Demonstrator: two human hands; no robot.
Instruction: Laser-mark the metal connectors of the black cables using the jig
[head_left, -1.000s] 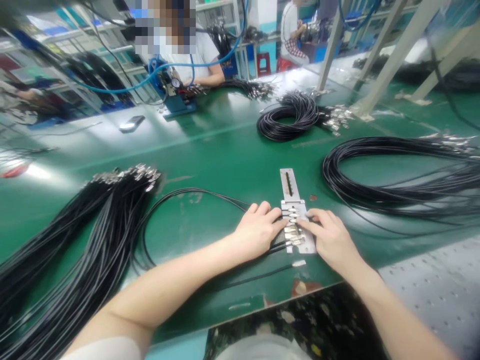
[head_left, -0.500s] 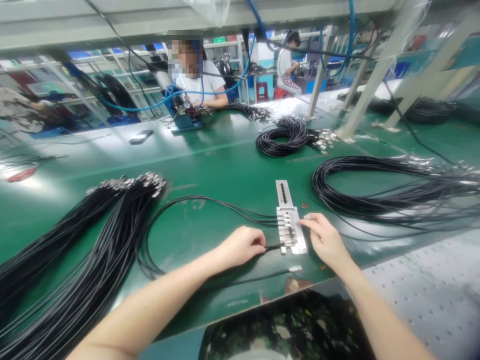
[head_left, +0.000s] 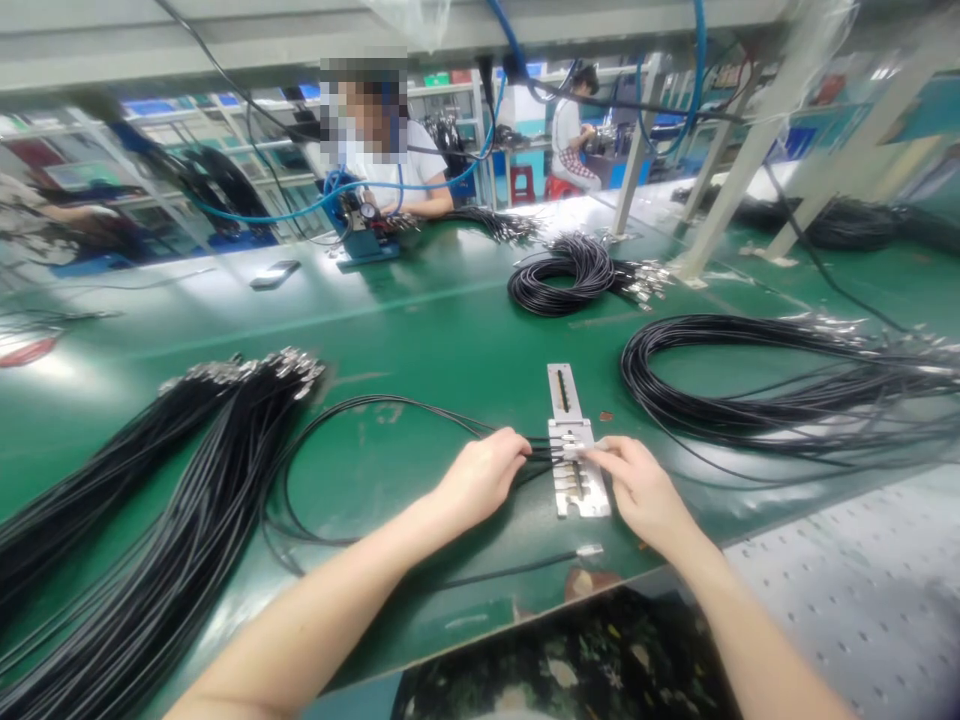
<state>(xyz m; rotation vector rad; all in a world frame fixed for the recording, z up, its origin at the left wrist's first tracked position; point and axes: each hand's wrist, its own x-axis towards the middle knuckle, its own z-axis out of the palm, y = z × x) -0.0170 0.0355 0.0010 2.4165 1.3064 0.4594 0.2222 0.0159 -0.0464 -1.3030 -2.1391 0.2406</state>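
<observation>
A slotted metal fixture (head_left: 585, 495) lies on the green bench, with a hinged flap (head_left: 562, 392) at its far end. Silver-tipped black cables (head_left: 420, 400) run into its upper slots from the left. My left hand (head_left: 484, 475) is closed around these cables just left of the fixture. At the fixture's right side, my right hand (head_left: 641, 485) has its fingertips together against the metal connectors (head_left: 573, 450); whatever lies between them is hidden. Nearer me, one loose cable ends in a silver connector (head_left: 589, 551). The fixture's lower slots hold no cable.
Big bundles of black cable (head_left: 217, 470) spread over the left side. A looped bundle (head_left: 690, 410) lies right, and a coil (head_left: 562, 275) farther back. Across the bench a co-worker (head_left: 424, 165) sits behind a blue press (head_left: 367, 235). A phone (head_left: 275, 275) and metal posts (head_left: 739, 170) stand beyond.
My left hand has moved up from the fixture's lowest slot to the cables at its upper slots. My right fingertips have shifted left onto the connectors. The cable at the bottom slot has left it.
</observation>
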